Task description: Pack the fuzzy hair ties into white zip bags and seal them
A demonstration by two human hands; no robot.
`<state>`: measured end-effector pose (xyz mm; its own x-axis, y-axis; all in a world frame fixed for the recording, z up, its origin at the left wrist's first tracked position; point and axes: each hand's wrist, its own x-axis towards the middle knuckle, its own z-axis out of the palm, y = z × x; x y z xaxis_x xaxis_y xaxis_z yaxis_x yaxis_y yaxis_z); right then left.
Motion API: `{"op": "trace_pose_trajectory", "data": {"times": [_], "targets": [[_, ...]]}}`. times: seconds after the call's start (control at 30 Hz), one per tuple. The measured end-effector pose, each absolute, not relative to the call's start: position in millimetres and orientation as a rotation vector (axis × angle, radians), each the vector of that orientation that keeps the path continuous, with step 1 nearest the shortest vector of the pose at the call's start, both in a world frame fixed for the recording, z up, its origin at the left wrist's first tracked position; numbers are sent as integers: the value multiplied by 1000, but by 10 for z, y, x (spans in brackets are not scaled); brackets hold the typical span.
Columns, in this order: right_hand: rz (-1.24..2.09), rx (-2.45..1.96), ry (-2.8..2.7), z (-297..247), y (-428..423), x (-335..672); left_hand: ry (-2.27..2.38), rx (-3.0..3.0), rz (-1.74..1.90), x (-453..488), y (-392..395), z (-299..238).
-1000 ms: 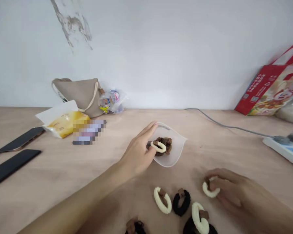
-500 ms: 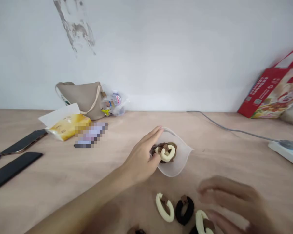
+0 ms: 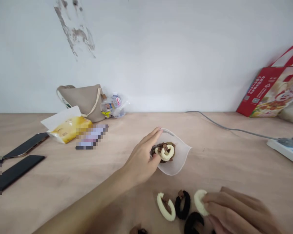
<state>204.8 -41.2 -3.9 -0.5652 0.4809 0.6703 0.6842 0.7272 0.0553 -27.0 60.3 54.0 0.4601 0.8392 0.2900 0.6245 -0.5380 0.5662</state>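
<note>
My left hand (image 3: pixel 143 157) grips the left side of a frosted zip pouch (image 3: pixel 179 159), its mouth spread toward me. Inside lie cream, brown and dark hair ties (image 3: pixel 167 152), partly hidden by my thumb. At the lower right, my right hand (image 3: pixel 236 209) pinches a cream hair tie (image 3: pixel 200 202) between thumb and fingers. Left of it on the table are a black hair tie (image 3: pixel 186 206) and another cream hair tie (image 3: pixel 167 209), both with brown tags. A second black hair tie (image 3: pixel 191 222) lies just below. Something brown and black (image 3: pixel 138 229) is cut off at the bottom edge.
Phones (image 3: pixel 24 146) and a yellow tissue pack (image 3: pixel 70 128) lie on the left of the table (image 3: pixel 88 169). A beige bag (image 3: pixel 84 99) and a plastic bag with a bottle (image 3: pixel 116 104) stand by the wall. A grey cable (image 3: pixel 224 128) runs to a power strip (image 3: pixel 285 151), near a red bag (image 3: pixel 271 91).
My right hand has closed on the cream hair tie and shifted it slightly up, uncovering more of the black one below. My left hand keeps its hold on the pouch.
</note>
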Motion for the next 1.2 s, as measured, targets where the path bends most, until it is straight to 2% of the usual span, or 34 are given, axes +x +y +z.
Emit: {"op": "trace_pose_trajectory", "data": {"times": [0.13, 0.23, 0.37, 0.63, 0.77, 0.97, 1.2], "targets": [[-519, -795, -2331, 307, -197, 1953, 1206, 2339, 729, -276, 593, 575], [-456, -887, -2294, 406, -55, 1846, 1218, 2324, 729, -277, 580, 605], [-192, -839, -2344, 254, -112, 1637, 1231, 2276, 721, -268, 578, 615], [-424, -661, -2358, -175, -177, 1172, 1227, 2237, 734, -286, 594, 629], [-338, -693, -2350, 116, -138, 1316, 1210, 2229, 673, -327, 599, 677], [-334, -969, -2258, 552, 122, 1573, 1145, 2216, 674, -335, 572, 704], [-173, -835, -2479, 165, -271, 1322, 1182, 2199, 643, -364, 629, 667]]}}
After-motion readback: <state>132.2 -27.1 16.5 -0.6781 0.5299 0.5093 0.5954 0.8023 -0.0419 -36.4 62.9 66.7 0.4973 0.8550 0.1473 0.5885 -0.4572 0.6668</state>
